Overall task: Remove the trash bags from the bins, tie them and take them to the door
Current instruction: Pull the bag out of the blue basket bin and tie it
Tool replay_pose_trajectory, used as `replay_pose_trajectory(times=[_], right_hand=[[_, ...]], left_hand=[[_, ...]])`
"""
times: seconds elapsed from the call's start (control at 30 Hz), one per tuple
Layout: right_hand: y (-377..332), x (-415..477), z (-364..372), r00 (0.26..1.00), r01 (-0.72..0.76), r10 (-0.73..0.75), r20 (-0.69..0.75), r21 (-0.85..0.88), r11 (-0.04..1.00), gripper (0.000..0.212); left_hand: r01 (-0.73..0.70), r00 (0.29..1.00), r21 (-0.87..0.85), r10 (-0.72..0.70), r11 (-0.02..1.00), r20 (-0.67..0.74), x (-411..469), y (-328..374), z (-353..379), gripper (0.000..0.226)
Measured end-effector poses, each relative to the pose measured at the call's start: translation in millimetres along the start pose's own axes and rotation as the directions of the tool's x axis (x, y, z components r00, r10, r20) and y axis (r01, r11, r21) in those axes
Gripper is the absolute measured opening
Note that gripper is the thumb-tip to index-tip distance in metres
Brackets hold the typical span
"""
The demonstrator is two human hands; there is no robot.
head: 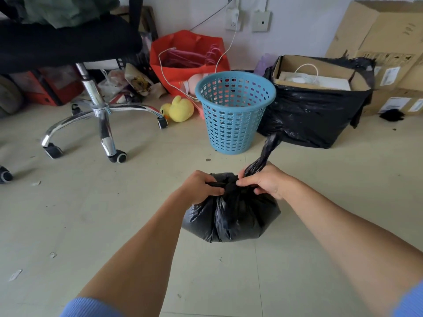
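A pale floor (91, 213) fills the view. An office chair (100, 106) stands on its chrome wheeled base at the left, and a cardboard box wrapped in black plastic (315, 120) sits at the right by the wall. Just beside that box a blue perforated bin (233, 115) stands upright. Nearer the person, apart from the bin, the black trash bag (231, 220) rests bulging on the floor. The left hand (201, 188) grips its gathered neck, and the right hand (263, 181), close beside it, pinches a twisted tail of plastic (267, 152) that stands up above the knot area. A yellow toy duck (178, 108) lies left of the bin.
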State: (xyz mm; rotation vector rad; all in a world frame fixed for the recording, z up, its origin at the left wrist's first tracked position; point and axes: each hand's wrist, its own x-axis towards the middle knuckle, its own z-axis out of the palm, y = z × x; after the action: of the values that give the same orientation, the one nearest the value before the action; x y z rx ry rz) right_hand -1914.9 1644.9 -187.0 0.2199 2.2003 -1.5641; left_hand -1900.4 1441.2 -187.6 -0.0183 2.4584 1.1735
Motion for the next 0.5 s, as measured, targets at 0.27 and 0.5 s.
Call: replay_pose_trajectory(times=[0.27, 0.5], right_hand=[[16, 0, 18, 0.876, 0.019, -0.408, -0.258, -0.826, 0.564, 0.015], [36, 7, 35, 0.89, -0.064, 0.02, -0.456, -0.083, 0.994, 0.021]], left_hand=[[-0.06, 0.989, -0.038, 0.065, 0.997, 0.13, 1, 19, 15, 0.034], [0.045, 0.998, -0.008, -0.045, 0.999, 0.046, -3, -1, 31, 0.02]])
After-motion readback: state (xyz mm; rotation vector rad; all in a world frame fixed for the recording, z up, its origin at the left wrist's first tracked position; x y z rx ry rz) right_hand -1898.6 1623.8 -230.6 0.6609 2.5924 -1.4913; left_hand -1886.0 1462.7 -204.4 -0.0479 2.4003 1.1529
